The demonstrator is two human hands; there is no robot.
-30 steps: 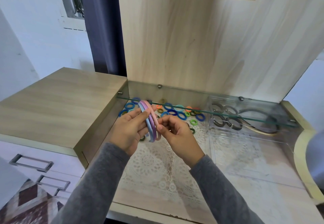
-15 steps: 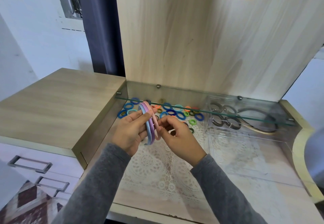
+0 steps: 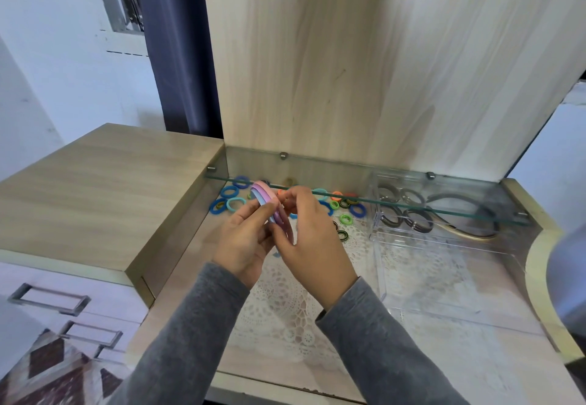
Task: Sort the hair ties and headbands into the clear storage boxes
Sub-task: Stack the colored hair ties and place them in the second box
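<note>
You held both hands close together above the worktop, grey sleeves coming in from below. Your left hand gripped a stack of headbands, pink, purple and blue, with its thumb laid across the outer band. Your right hand grasped the same stack from the other side, fingers curled. The stack stood on edge, its top showing against the front edge of the glass shelf; I cannot tell whether they touched.

A cabinet wall rose near your left hand. To the right, well apart from your hands, stood the clear boxes; the back one held dark ties and dark headbands. Loose coloured hair ties lay behind your hands, under the shelf. A lace mat covered the worktop below them.

A wooden panel stood upright behind, with a dark curtain and white wall to its left.
</note>
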